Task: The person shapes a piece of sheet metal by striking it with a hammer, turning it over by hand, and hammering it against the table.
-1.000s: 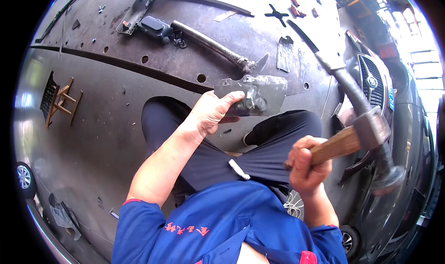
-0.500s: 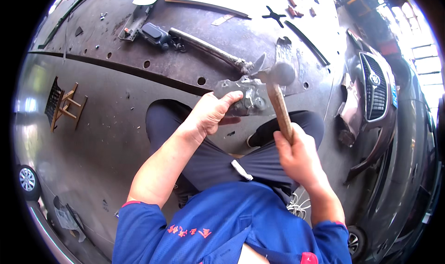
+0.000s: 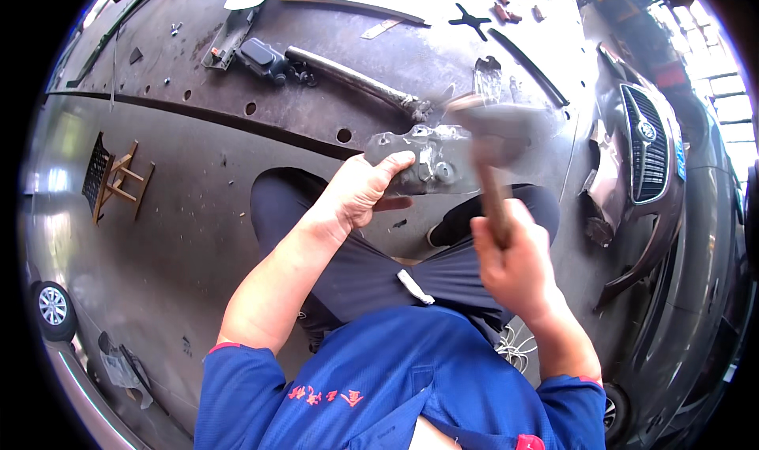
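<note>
A box [image 3: 263, 56] and, right of it, a bar [image 3: 348, 77] lie toward the platform [image 3: 304, 106]'s near edge, a strip [image 3: 528, 66] by its right edge. At the near edge, a plate [image 3: 457, 173] is left of a hammer [image 3: 493, 195]. Leftward before it is a stool [image 3: 96, 173]; beyond the right edge, a bumper [image 3: 647, 145].

The left grip [image 3: 365, 193] pinched, thumb [image 3: 398, 163] on top; the right grip [image 3: 515, 262] curled tight; both forearms [image 3: 286, 270] angled forward and inward.
</note>
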The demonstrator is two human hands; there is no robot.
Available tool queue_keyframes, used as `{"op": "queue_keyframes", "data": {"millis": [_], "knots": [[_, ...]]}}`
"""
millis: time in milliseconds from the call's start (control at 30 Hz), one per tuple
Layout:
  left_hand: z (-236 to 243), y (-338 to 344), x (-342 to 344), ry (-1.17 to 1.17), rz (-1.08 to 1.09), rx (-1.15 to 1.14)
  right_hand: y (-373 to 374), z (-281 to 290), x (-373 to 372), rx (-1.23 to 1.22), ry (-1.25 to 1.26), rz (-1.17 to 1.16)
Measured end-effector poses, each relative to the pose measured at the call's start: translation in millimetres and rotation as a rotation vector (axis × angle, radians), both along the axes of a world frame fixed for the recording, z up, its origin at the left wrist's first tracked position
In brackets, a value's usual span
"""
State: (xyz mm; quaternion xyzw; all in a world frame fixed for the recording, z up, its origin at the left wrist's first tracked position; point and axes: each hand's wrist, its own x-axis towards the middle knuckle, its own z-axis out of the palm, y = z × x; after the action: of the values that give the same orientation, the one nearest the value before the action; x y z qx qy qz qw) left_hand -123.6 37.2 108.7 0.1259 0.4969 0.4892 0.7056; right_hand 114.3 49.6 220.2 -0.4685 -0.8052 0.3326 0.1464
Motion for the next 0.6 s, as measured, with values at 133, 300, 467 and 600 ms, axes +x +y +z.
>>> {"op": "queue_keyframes", "data": {"millis": [133, 300, 467, 600], "knots": [[0, 6, -5, 0.008, 0.023, -0.010, 15, 1, -5, -0.057, -0.048, -0.012], [-2, 0, -5, 0.023, 0.025, 0.031, 2, 1, -5, -0.085, 0.081, -0.049], [-1, 5, -1, 0.025, -0.007, 0.016, 13, -15, 5, -0.131, -0.026, -0.120], [-2, -3, -7, 0.003, 0.012, 0.031, 7, -23, 17, -0.047, 0.113, -0.067]]}}
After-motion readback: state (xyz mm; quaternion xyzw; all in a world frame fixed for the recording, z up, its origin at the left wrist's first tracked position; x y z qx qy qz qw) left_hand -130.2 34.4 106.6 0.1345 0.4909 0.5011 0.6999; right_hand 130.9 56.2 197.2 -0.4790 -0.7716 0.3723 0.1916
